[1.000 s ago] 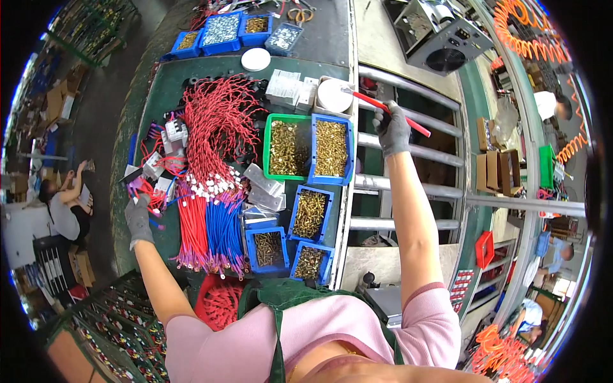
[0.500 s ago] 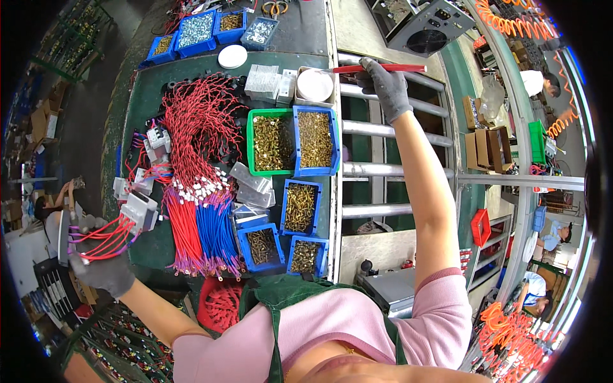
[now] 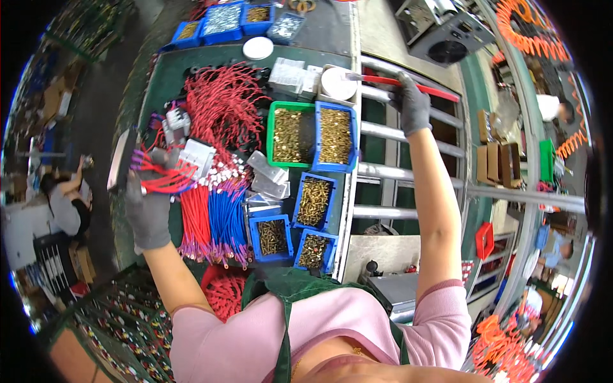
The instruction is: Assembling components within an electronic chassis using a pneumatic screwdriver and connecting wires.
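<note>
Holding, left hand (image 3: 150, 214): gloved fingers closed around the red-wired assembly (image 3: 169, 184); its pale block (image 3: 196, 157) points right, a flat plate (image 3: 119, 159) stands at its left.
Assembly's place: above the left side of the green table (image 3: 217, 53), just beside the bundle of red and blue wires (image 3: 223, 223).
Right hand (image 3: 414, 108): gloved fingers curled shut around the red-handled tool (image 3: 440, 93).
Tool's pale tip: over the white tub (image 3: 338, 84); I cannot tell whether it touches the contents.
Change at the table edge: half a second ago the assembly was out past the left edge; now it is over the table, while the tool stays by the tub.
Meaning for the work: the assembly seems handier to the tool.
</note>
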The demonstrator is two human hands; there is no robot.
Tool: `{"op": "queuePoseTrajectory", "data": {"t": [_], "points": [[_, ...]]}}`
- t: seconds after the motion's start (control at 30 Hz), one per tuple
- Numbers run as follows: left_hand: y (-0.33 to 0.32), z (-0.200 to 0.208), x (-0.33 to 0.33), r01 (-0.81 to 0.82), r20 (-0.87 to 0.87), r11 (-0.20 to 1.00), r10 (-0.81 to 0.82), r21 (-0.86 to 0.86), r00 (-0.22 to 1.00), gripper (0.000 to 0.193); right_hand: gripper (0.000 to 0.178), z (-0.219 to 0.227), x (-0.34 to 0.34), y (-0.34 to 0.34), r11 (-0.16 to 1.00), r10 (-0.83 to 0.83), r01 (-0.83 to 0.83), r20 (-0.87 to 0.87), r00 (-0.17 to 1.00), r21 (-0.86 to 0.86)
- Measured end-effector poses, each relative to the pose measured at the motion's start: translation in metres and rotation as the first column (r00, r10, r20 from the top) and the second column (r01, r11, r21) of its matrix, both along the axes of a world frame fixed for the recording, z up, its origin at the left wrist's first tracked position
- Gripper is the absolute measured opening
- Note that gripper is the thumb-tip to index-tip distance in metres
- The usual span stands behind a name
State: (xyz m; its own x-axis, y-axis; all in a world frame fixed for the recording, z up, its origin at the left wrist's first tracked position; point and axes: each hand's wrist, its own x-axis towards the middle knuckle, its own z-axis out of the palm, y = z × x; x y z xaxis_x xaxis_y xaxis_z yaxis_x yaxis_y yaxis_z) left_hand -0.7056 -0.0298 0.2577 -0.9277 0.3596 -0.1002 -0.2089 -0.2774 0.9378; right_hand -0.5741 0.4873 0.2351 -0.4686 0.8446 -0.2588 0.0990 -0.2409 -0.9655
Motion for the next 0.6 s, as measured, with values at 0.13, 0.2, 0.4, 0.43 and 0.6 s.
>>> {"op": "queuePoseTrajectory", "data": {"t": [0.13,0.2,0.4,0.43,0.6], "points": [[0.017,-0.002,0.01,0.129,0.259,0.857,-0.29,0.5,0.921,0.045,0.032,0.0,-0.015,-0.004,0.988,0.105,-0.117,0.115,0.988,0.102],[0.022,-0.016,0.01,0.225,0.151,0.938,-0.27,0.262,0.951,0.053,0.031,-0.013,-0.025,-0.002,0.985,0.08,-0.103,0.16,0.984,0.139],[0.032,-0.048,0.011,0.048,0.502,0.934,-0.233,0.354,0.833,0.058,0.029,-0.104,-0.039,0.032,0.997,-0.032,0.015,0.229,0.973,0.075],[0.032,-0.05,0.02,0.151,0.259,0.989,-0.143,-0.01,0.955,0.052,0.028,-0.087,-0.046,0.01,0.987,-0.046,0.072,0.176,0.983,-0.144],[0.068,-0.012,0.043,0.242,-0.037,0.903,-0.272,-0.356,0.962,0.032,0.025,-0.11,-0.028,0.007,0.875,-0.22,0.143,-0.117,0.968,-0.463]]}}
